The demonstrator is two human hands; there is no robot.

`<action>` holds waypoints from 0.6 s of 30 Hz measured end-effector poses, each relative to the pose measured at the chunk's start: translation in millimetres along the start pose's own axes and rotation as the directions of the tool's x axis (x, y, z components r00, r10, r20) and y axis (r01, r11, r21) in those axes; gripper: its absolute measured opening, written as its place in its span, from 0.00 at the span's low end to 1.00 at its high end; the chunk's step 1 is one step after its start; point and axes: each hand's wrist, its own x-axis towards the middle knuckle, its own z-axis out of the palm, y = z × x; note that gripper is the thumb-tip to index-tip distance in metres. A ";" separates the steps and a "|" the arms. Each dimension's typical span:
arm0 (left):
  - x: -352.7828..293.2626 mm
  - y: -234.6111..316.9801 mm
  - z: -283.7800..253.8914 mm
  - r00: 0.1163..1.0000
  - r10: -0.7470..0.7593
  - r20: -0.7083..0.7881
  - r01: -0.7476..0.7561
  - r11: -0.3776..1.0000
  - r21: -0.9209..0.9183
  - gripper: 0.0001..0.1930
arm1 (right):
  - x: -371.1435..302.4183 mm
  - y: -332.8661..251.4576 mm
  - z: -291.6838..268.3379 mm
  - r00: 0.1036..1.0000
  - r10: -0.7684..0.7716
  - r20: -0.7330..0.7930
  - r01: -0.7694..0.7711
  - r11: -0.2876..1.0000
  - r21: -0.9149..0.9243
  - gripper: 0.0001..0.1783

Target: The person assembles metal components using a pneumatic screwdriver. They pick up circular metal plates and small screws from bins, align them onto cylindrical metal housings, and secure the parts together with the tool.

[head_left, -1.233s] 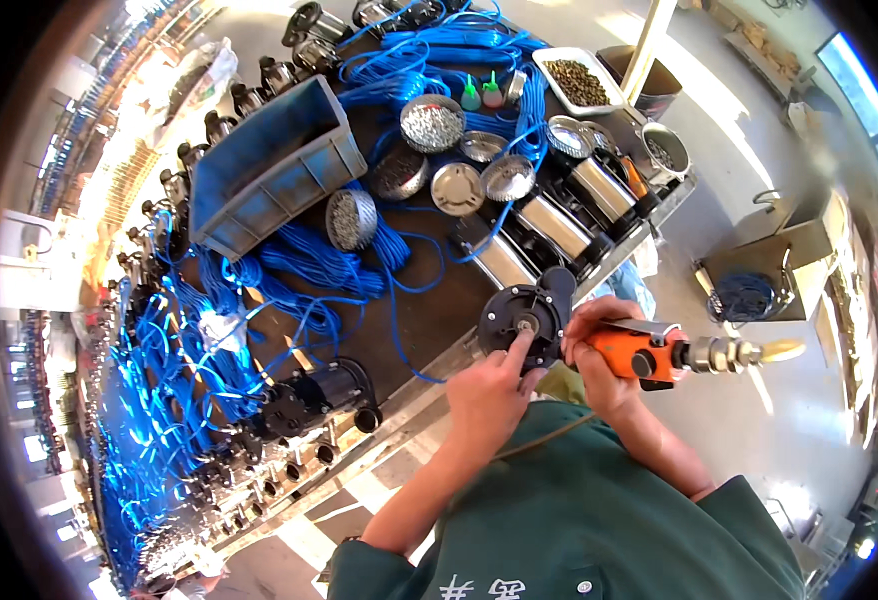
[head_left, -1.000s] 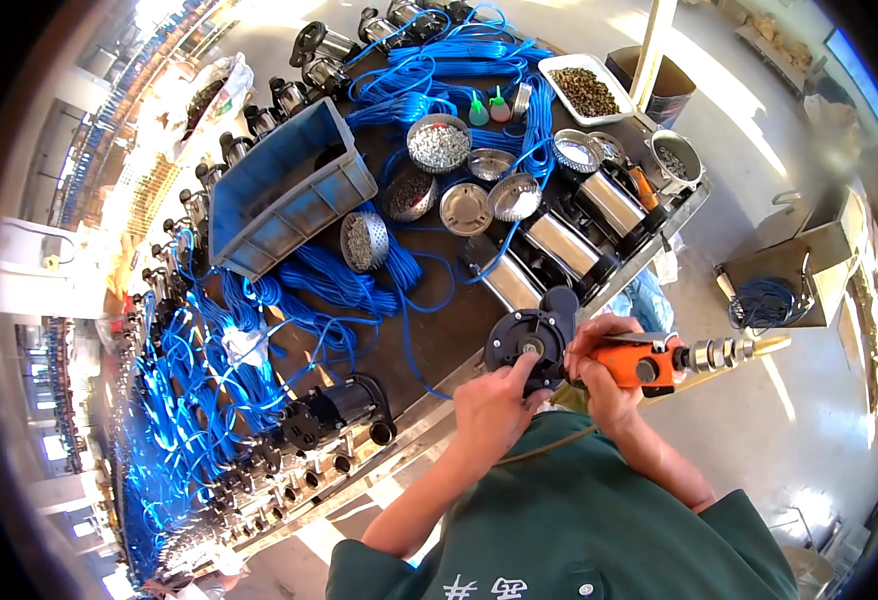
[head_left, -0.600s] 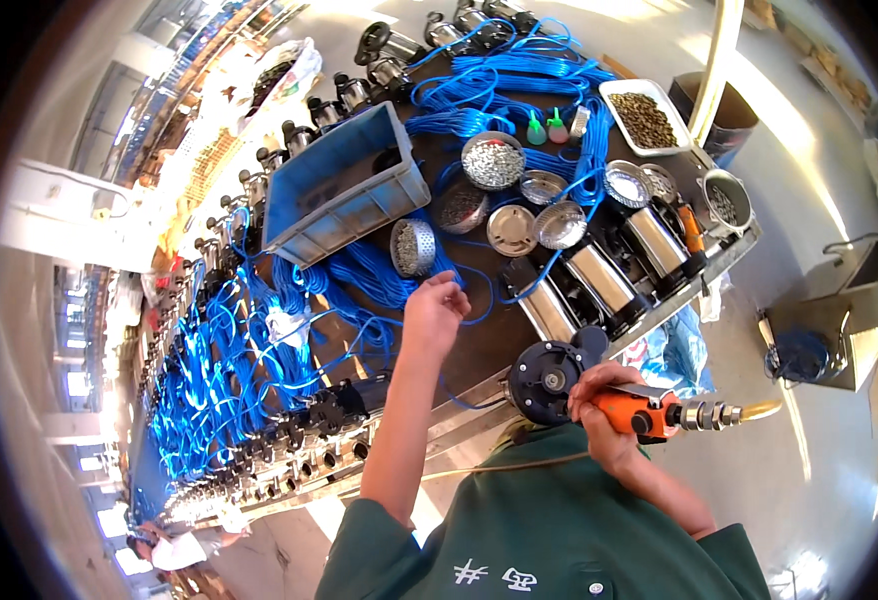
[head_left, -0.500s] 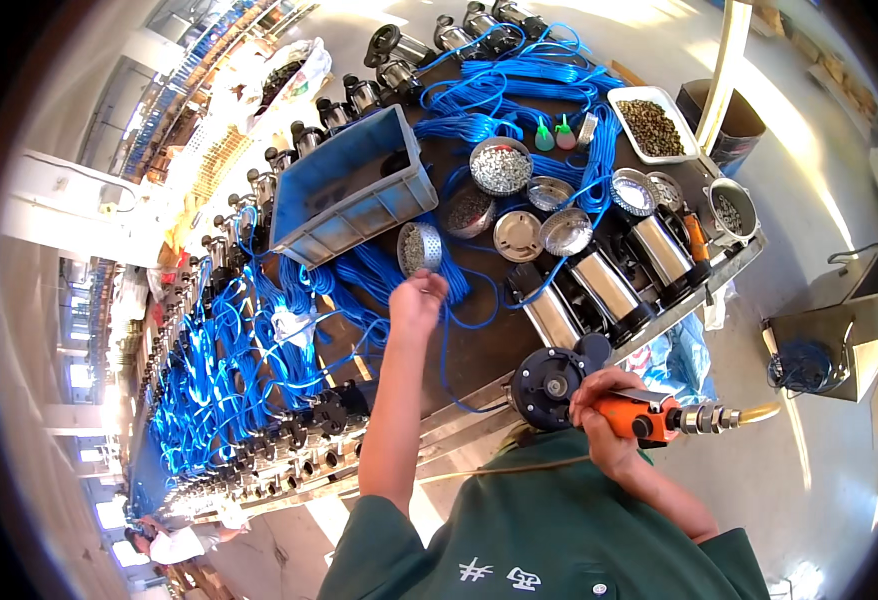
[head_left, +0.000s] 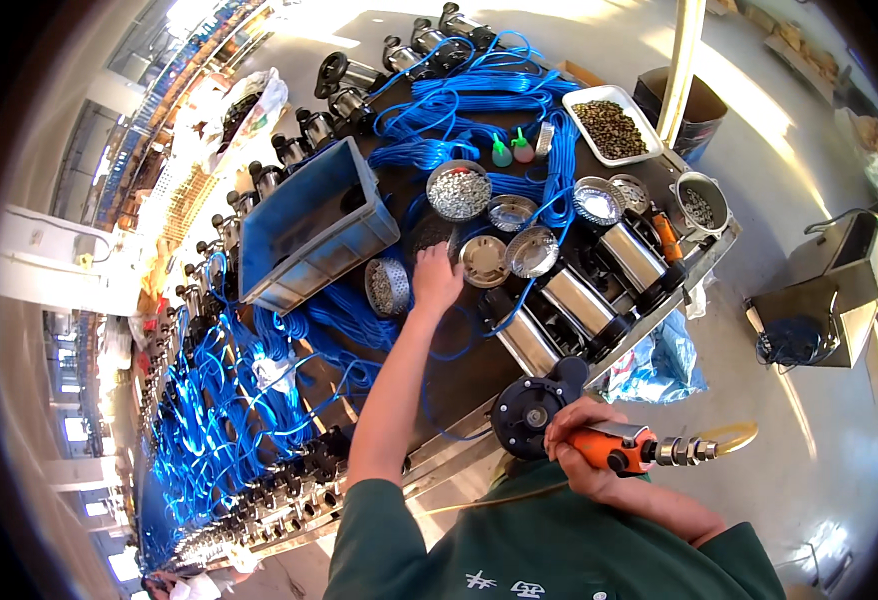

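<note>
My right hand [head_left: 581,445] is wrapped round an orange air-powered driver [head_left: 614,447], with a metal coupling and a yellowish hose at its tail. The driver points at the round black end [head_left: 527,415] of a steel-bodied pump at the table's near edge; the driver's tip is hidden. My left hand [head_left: 438,278] reaches over a bowl of small dark parts [head_left: 432,236], fingers stretched out and fingertips at its contents. Beside that hand sits a perforated metal cup of small silvery parts [head_left: 387,287]. Just beyond the bowl is another bowl [head_left: 459,190], filled with whitish small parts.
A blue-grey plastic crate [head_left: 319,230] stands left of the bowls. Steel pump bodies [head_left: 584,300] lie on the right side. Blue cable coils [head_left: 489,95] spread across the table. A white tray [head_left: 649,150] holds brass-coloured parts. Shallow metal dishes [head_left: 484,261] sit mid-table.
My left hand has moved from the perforated cup to the bowl of dark parts on its right. The right hand still holds the driver against the pump. The whole view has shifted slightly.
</note>
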 end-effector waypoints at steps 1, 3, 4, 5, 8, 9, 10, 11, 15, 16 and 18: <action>9.6 7.4 9.6 0.998 -0.062 -0.002 0.062 0.998 0.001 0.18 | 1.2 0.1 -0.5 1.000 -0.021 0.013 0.021 1.000 -0.021 0.13; 26.3 10.0 16.8 0.998 -0.019 0.062 0.007 0.983 0.183 0.14 | 1.9 0.3 -2.0 0.997 -0.059 0.041 0.062 0.996 -0.060 0.13; 32.8 13.0 20.2 0.995 -0.002 0.102 -0.025 0.963 0.269 0.12 | -0.1 -2.9 2.4 1.000 -0.018 -0.018 0.018 1.000 -0.015 0.13; 35.5 11.7 20.0 0.997 0.014 0.081 -0.036 0.962 0.271 0.08 | -3.0 -4.3 2.5 1.000 -0.027 0.003 0.027 0.998 -0.060 0.13; 41.1 19.0 -6.1 0.990 0.029 0.135 -0.065 0.960 0.273 0.09 | 0.4 -13.8 -4.4 0.997 -0.037 0.061 0.048 0.980 -0.192 0.11; 39.6 24.1 -16.8 0.984 -0.023 0.175 -0.031 0.952 0.304 0.08 | -1.3 -15.7 -1.9 0.999 -0.046 0.024 0.049 0.986 -0.160 0.11; 30.9 29.2 -31.5 0.988 0.008 0.153 -0.056 0.950 0.307 0.10 | -3.0 -15.6 -1.8 0.998 -0.066 0.011 0.067 0.986 -0.152 0.11; 24.0 27.9 -41.8 0.992 0.045 0.121 -0.076 0.962 0.262 0.12 | -2.4 -15.5 -1.9 0.996 -0.094 0.001 0.093 0.986 -0.140 0.11; -14.9 55.6 -97.5 0.955 -0.234 0.183 0.293 0.839 -0.459 0.17 | -7.1 -23.8 -4.5 0.985 -0.173 0.008 0.172 0.973 -0.153 0.14; -28.9 63.2 -112.5 0.951 -0.222 0.215 0.300 0.825 -0.479 0.20 | -9.9 -31.7 -7.2 0.988 -0.153 0.036 0.157 0.967 -0.203 0.14; -63.6 93.0 -143.5 0.951 -0.188 0.245 0.298 0.764 -0.572 0.18 | -14.4 -40.7 -12.5 0.981 -0.188 0.045 0.194 0.958 -0.213 0.14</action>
